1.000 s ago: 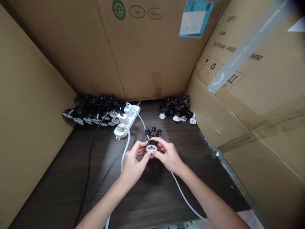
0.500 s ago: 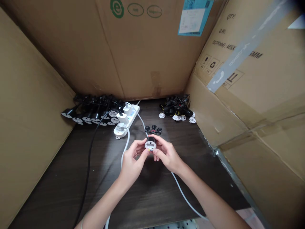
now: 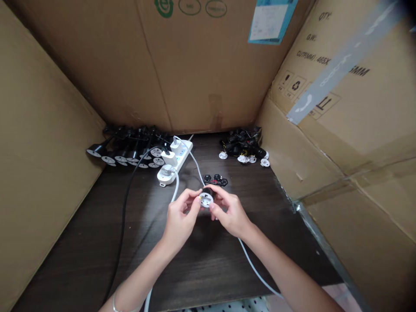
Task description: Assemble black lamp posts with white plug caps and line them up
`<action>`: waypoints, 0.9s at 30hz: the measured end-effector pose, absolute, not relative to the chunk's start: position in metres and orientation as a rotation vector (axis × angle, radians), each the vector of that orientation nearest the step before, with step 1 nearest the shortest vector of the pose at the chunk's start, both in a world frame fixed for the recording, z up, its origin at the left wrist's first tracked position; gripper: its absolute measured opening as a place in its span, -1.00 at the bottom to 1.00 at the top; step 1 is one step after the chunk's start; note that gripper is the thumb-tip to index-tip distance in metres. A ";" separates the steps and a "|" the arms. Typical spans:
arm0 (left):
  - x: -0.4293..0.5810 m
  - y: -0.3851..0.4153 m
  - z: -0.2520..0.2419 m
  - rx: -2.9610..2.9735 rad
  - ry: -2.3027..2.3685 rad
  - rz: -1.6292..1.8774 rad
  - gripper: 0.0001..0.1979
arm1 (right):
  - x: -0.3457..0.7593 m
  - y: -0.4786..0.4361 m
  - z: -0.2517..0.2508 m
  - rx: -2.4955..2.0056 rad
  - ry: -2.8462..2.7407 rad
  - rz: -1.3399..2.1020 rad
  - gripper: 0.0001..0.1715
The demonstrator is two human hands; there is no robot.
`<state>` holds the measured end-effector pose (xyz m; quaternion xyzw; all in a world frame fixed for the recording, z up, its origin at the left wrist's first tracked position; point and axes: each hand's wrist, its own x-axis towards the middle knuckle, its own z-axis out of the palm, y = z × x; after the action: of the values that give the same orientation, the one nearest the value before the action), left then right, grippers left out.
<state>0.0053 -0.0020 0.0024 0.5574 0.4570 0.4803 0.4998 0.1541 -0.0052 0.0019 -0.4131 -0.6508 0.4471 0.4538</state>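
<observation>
Both my hands meet over the middle of a dark wooden table (image 3: 81,242). Between them is a small round part (image 3: 206,198), black in body with a white face turned up at me. My left hand (image 3: 180,219) pinches its left side with thumb and forefinger, one fingertip on the white face. My right hand (image 3: 229,212) curls round its right side. Just beyond my fingers lie a few small black hexagonal pieces (image 3: 216,179) on the table.
Cardboard walls close in the table at left, back and right. A white power strip (image 3: 173,162) with plugs lies at the back, its white cable (image 3: 256,273) running under my right arm. A black cable (image 3: 123,221) runs forward. Black lamp parts lie back left (image 3: 126,151) and back right (image 3: 243,149).
The view has shifted slightly. My hands stay on the round part, and my left forefinger has come over onto its white face.
</observation>
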 end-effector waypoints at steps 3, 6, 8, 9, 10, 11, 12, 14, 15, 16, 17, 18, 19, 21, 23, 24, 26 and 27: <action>0.005 -0.002 0.003 1.367 1.115 1.163 -0.84 | 0.154 -0.007 0.002 -0.993 -1.600 1.110 -0.62; 0.005 -0.003 0.003 1.433 1.139 1.149 -0.84 | 0.154 -0.007 0.000 -1.046 -1.576 1.078 -0.68; 0.006 -0.005 0.003 1.497 1.148 1.138 -0.84 | 0.153 -0.006 -0.001 -1.104 -1.566 1.039 -0.71; 0.006 -0.005 0.003 1.528 1.153 1.135 -0.84 | 0.153 -0.006 -0.001 -1.123 -1.562 1.024 -0.72; 0.006 -0.006 0.003 1.551 1.155 1.131 -0.84 | 0.153 -0.006 -0.002 -1.133 -1.555 1.017 -0.71; 0.006 -0.007 0.004 1.567 1.152 1.125 -0.83 | 0.152 -0.005 -0.003 -1.135 -1.543 1.017 -0.70; 0.006 -0.008 0.004 1.576 1.142 1.119 -0.81 | 0.152 -0.005 -0.004 -1.134 -1.526 1.018 -0.69; 0.006 -0.009 0.005 1.592 1.123 1.105 -0.77 | 0.151 -0.006 -0.006 -1.133 -1.492 1.001 -0.67; 0.006 -0.009 0.006 1.601 1.118 1.102 -0.76 | 0.151 -0.007 -0.007 -1.139 -1.485 0.975 -0.67; 0.007 -0.009 0.007 1.611 1.117 1.102 -0.77 | 0.151 -0.007 -0.007 -1.149 -1.488 0.941 -0.67; 0.007 -0.009 0.007 1.621 1.119 1.104 -0.77 | 0.150 -0.008 -0.008 -1.160 -1.497 0.902 -0.67; 0.007 -0.008 0.007 1.628 1.119 1.106 -0.77 | 0.150 -0.009 -0.008 -1.172 -1.508 0.864 -0.67; 0.007 -0.008 0.007 1.630 1.117 1.105 -0.77 | 0.150 -0.009 -0.008 -1.182 -1.517 0.833 -0.66; 0.007 -0.007 0.007 1.611 1.113 1.098 -0.76 | 0.149 -0.009 -0.006 -1.183 -1.536 0.832 -0.65; 0.008 -0.007 0.006 1.554 1.103 1.105 -0.75 | 0.150 -0.009 -0.004 -1.162 -1.544 0.895 -0.63; 0.009 -0.007 0.006 1.514 1.088 1.106 -0.74 | 0.150 -0.009 -0.004 -1.144 -1.546 0.937 -0.62; 0.010 -0.007 0.007 1.442 1.035 1.084 -0.69 | 0.152 -0.008 -0.003 -1.099 -1.555 1.016 -0.60; 0.011 -0.008 0.007 1.420 1.007 1.064 -0.65 | 0.152 -0.008 -0.003 -1.072 -1.561 1.043 -0.59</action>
<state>0.0110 -0.0076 0.0069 0.5932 0.4205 0.4444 0.5233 0.1524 -0.0079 -0.0025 -0.4377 -0.6372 0.4256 0.4703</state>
